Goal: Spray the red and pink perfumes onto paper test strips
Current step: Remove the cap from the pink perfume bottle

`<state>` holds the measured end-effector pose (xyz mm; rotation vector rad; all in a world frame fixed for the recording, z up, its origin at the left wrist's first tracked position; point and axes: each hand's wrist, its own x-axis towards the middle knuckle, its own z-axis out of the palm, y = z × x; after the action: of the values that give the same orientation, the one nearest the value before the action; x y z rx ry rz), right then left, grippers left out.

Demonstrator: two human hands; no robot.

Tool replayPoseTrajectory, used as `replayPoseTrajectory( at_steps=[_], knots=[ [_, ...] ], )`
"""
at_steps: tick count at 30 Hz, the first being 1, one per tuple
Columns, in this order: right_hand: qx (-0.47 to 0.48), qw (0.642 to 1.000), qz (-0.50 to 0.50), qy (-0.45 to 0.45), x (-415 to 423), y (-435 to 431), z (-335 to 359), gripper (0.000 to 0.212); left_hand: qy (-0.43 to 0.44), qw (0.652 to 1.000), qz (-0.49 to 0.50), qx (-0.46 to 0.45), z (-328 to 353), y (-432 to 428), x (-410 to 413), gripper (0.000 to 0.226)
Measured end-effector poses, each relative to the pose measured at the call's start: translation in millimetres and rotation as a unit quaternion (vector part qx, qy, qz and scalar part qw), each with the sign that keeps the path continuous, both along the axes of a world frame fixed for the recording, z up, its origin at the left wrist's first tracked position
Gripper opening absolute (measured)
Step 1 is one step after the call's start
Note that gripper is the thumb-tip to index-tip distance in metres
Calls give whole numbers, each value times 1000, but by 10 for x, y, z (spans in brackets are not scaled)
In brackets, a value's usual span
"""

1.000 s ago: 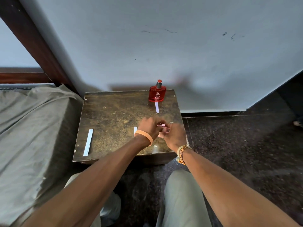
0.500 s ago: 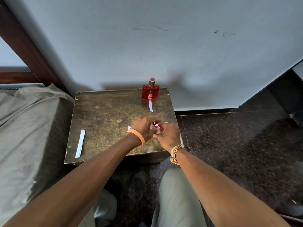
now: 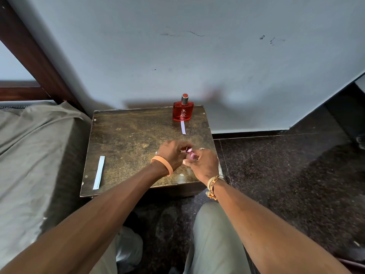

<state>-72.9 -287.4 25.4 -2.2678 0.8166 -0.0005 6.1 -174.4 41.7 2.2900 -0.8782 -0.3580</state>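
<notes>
Pink glass perfume bottle (image 3: 190, 155) sits enclosed between both hands above the near right part of the worn brown wooden table (image 3: 128, 135). Left hand (image 3: 173, 153) curls over its top; right hand (image 3: 203, 165) grips its lower body. Whether the cap is on cannot be determined. Red rectangular perfume bottle (image 3: 183, 110) stands at the far edge, touching a white paper strip (image 3: 183, 127), suggesting that step is complete. Another long white paper strip (image 3: 99, 172) lies unused near the left edge. Pink spraying remains.
</notes>
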Motion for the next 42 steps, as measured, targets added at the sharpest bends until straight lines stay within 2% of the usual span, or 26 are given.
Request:
replayPoseTrajectory(
  at_steps=[2,6,11,16,20,30,37,42],
  knots=[
    [-2,1000,0,5,-5,2,-1,23,-7,1000,22,-14,19,2,-2,24],
    [-15,1000,6,-2,-2,6,-6,23,-15,1000,-12,0,-2,-8,-38,45],
    [0,1000,3,-5,3,7,-20,29,-16,1000,-11,9,2,5,4,32],
    [-1,1000,4,-7,3,17,-34,28,-27,999,-38,24,43,9,-10,56],
    [6,1000,-2,-12,-3,23,-37,24,-25,999,-32,12,60,15,17,34],
    [11,999,9,-34,-27,34,46,31,-38,999,-27,4,116,12,10,34],
    [-64,994,37,-82,-101,46,345,55,-9,1000,-1,-30,249,67,-23,33],
    [-83,985,65,-136,-70,160,519,41,11,997,35,-70,437,180,-27,32]
  ],
)
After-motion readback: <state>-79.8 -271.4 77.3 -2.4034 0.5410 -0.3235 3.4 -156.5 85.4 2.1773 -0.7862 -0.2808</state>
